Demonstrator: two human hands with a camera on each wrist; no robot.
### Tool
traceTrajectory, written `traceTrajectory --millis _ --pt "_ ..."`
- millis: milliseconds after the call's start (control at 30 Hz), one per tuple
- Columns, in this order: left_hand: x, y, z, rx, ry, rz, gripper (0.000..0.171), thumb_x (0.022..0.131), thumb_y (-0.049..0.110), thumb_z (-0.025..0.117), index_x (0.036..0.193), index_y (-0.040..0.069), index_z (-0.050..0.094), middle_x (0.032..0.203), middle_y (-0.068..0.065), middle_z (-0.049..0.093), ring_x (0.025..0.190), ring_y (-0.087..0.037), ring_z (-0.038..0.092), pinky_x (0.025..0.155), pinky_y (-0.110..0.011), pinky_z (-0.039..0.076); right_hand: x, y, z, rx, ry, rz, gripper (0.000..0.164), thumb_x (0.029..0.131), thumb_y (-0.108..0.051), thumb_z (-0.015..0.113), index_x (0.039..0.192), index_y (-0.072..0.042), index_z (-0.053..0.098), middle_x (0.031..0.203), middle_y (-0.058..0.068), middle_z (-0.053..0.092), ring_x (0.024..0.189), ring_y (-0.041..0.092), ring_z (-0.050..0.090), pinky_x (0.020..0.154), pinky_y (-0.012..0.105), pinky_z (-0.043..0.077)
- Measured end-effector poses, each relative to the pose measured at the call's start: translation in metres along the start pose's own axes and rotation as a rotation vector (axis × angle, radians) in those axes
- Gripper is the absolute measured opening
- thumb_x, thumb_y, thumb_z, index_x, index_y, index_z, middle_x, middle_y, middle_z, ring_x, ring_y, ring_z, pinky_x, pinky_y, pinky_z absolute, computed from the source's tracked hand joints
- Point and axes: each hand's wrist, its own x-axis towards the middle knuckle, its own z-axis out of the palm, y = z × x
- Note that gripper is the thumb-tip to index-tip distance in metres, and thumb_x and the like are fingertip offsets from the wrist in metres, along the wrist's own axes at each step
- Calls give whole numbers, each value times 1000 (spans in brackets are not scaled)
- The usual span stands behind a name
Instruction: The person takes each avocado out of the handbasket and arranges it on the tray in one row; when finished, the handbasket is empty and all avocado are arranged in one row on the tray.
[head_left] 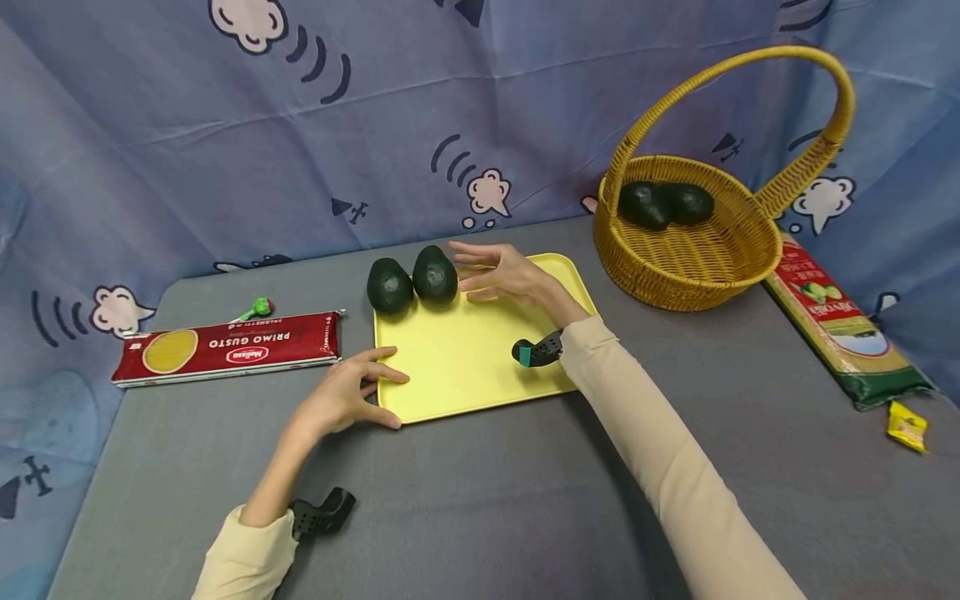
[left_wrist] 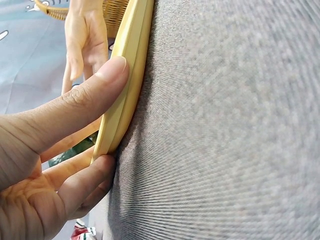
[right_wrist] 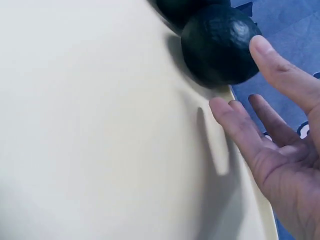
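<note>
A yellow tray [head_left: 450, 354] lies on the table, with two dark green avocados [head_left: 390, 287] [head_left: 435, 275] side by side at its far left corner. My left hand [head_left: 348, 392] holds the tray's near left corner, its thumb [left_wrist: 112, 72] against the near rim and its fingers at the left side. Over the far part of the tray is my right hand [head_left: 498, 273], fingers spread and holding nothing. Its fingertips [right_wrist: 217, 104] are just beside the right-hand avocado [right_wrist: 220, 47], thumb and fingers apart.
A wicker basket [head_left: 675, 287] with a tall handle stands at the back right, two avocados [head_left: 666, 204] inside. Right of it lie a long red-and-green food packet [head_left: 843, 321] and a small yellow packet [head_left: 907, 427]. A red spaghetti packet [head_left: 228, 348] and a green-topped lollipop [head_left: 261, 307] lie left.
</note>
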Motion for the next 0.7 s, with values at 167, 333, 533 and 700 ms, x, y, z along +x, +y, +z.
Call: traceTrajectory --millis 167,333,533,700 --pt "1 0 0 -6 -7 -8 49 67 7 87 112 -2 70 146 -20 39 128 -36 45 97 -38 50 -16 -4 -10 12 5 -23 68 89 11 58 149 -11 35 152 18 32 129 39 44 97 45 50" --pt "0 0 0 -6 -8 4 49 67 8 87 112 -2 70 146 -21 39 128 -37 44 97 -40 50 -45 -13 -23 25 45 -54 65 90 13 56 148 -8 36 150 20 33 132 40 38 94 38 52" --pt "-1 -1 0 4 -7 13 49 67 7 86 112 -2 70 146 -21 39 128 -37 45 96 -40 50 -90 -21 -43 -76 76 -107 65 89 5 63 147 -9 38 150 13 37 134 33 39 98 43 49" --pt "-1 -1 0 -20 -13 21 49 67 7 86 112 -3 69 146 -22 38 128 -38 45 96 -40 50 -132 -30 -74 -233 104 -171 59 91 0 64 145 -10 43 148 5 42 129 23 47 91 30 54"
